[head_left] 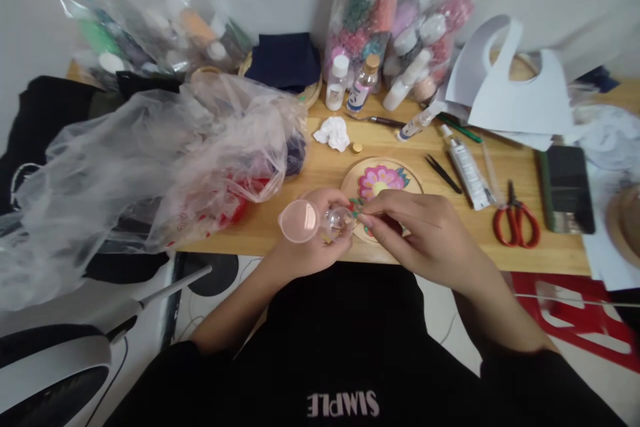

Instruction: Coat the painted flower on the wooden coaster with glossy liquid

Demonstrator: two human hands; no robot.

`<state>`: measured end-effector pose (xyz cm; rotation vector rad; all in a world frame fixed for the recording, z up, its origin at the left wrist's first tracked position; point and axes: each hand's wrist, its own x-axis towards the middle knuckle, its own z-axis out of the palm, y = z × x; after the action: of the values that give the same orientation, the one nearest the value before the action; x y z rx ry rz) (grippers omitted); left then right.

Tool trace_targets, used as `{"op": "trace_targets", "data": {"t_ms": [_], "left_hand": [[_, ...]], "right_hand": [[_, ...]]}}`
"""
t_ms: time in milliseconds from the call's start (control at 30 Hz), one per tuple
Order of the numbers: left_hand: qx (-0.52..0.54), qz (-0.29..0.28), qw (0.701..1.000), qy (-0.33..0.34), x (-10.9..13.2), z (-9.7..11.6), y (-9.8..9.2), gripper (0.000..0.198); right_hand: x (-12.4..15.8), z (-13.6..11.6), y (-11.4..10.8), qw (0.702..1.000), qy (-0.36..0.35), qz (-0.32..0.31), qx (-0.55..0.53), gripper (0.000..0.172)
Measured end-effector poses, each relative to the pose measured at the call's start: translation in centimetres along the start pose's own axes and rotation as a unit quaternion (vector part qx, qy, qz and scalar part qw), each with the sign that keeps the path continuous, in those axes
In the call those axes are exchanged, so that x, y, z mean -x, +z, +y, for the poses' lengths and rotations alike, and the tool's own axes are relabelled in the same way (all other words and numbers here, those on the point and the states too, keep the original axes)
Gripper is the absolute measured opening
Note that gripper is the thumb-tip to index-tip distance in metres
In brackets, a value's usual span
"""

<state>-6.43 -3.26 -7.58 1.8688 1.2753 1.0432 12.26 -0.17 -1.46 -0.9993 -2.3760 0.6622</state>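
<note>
Counter bore a round flower board, its near part hidden by the hands; right hand was brought close to left hand, presumably for fine control; a clear round piece projected at the left; beside it, left fingers curled around a small clear cup, likely to steady it, contents unclear; whether these two joined could not be told; right fingers were pinched on a tiny green-tipped item, mostly covered.
</note>
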Motion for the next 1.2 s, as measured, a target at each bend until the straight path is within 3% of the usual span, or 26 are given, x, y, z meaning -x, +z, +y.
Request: {"op": "trace_targets", "data": {"t_ms": [167,267,467,567,833,967,1100,1200], "left_hand": [[-0.061,-0.023,0.99,0.124,-2.7,0.5,-1.0,0.018],[-0.107,-0.023,0.976,0.189,-4.4,-0.3,-1.2,0.015],[-0.159,-0.037,0.948,0.272,-7.0,-2.3,-0.7,0.01],[-0.168,-0.037,0.937,0.305,-7.9,-3.0,-0.4,0.011],[-0.173,-0.053,0.942,0.284,-7.5,-5.0,0.1,0.013],[-0.162,-0.047,0.948,0.27,-7.2,-5.2,0.5,0.008],[-0.139,-0.066,0.961,0.229,-7.2,-5.1,0.5,0.012],[-0.137,-0.082,0.965,0.209,-7.2,-5.3,0.5,0.017]], "right_hand": [[-0.3,-0.5,-0.7,0.991,0.004,0.066,0.115,0.015],[-0.3,-0.1,-0.5,0.99,0.012,0.052,0.133,0.019],[-0.4,1.3,0.4,0.982,0.054,0.065,0.17,0.03],[-0.4,1.9,1.0,0.984,0.063,0.04,0.164,0.031],[0.1,2.8,2.4,0.985,0.07,0.044,0.152,0.029],[0.2,2.9,3.0,0.977,0.082,0.081,0.181,0.032],[0.3,3.1,3.4,0.98,0.055,0.077,0.174,0.03],[0.3,3.2,3.5,0.977,0.039,0.112,0.179,0.028]]}}
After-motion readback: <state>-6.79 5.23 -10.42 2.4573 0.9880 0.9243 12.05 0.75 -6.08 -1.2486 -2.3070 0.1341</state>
